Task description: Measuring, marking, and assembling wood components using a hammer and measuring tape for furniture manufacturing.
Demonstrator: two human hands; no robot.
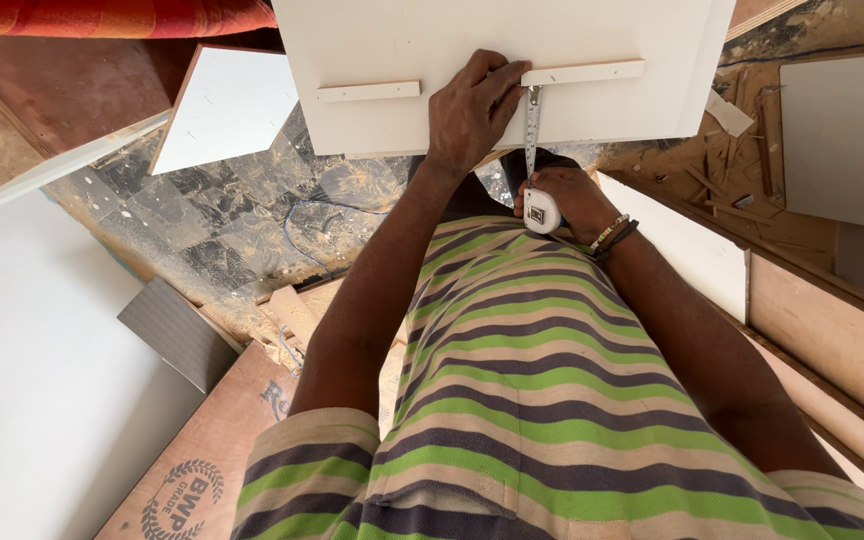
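Gripping the white tape measure case (541,211) at the body, the right hand (574,203) has the blade (531,130) drawn to the wooden strip (582,72) on the white board (492,60); the left hand (472,110) presses flat there. Measuring looks underway; no mark shows yet.

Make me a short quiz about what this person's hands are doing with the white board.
1. True or false: the right hand holds a white tape measure.
2. What does the left hand press on? A) the white board B) a striped shirt C) a grey panel
3. Fill in: the tape's blade runs up to a thin wooden ____ on the board.

Key: 1 true; 2 A; 3 strip.
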